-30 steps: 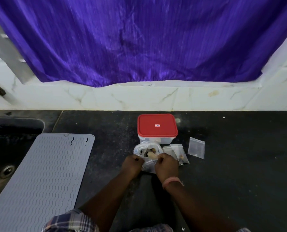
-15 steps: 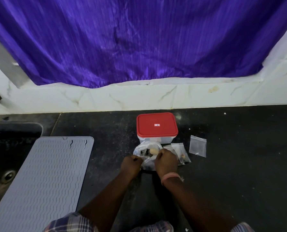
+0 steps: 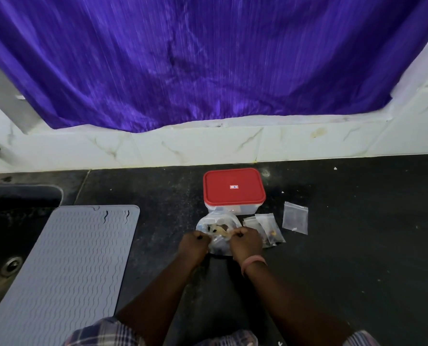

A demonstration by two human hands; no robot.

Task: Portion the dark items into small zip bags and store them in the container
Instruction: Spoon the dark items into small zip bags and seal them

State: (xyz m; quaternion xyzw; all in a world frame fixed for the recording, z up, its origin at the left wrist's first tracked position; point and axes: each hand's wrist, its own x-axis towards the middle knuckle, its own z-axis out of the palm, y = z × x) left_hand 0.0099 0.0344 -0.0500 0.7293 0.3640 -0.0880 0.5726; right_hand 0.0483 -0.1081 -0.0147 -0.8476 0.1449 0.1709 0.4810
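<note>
A clear plastic bag (image 3: 216, 224) with dark and pale items inside lies on the black counter, just in front of a clear container with a red lid (image 3: 234, 189). My left hand (image 3: 194, 245) grips the bag's left edge and my right hand (image 3: 245, 242) grips its right edge, both with curled fingers. A small pile of zip bags (image 3: 267, 227) lies right of my right hand, some with items inside. One empty zip bag (image 3: 295, 217) lies further right.
A grey ribbed mat (image 3: 65, 265) covers the counter's left part, next to a dark sink (image 3: 3, 236) with a drain. White marble tiles and a purple cloth (image 3: 208, 58) rise behind the counter.
My two hands stay at the big bag and have shifted slightly apart along its edges. The head camera has tilted a little; nothing else has moved.
</note>
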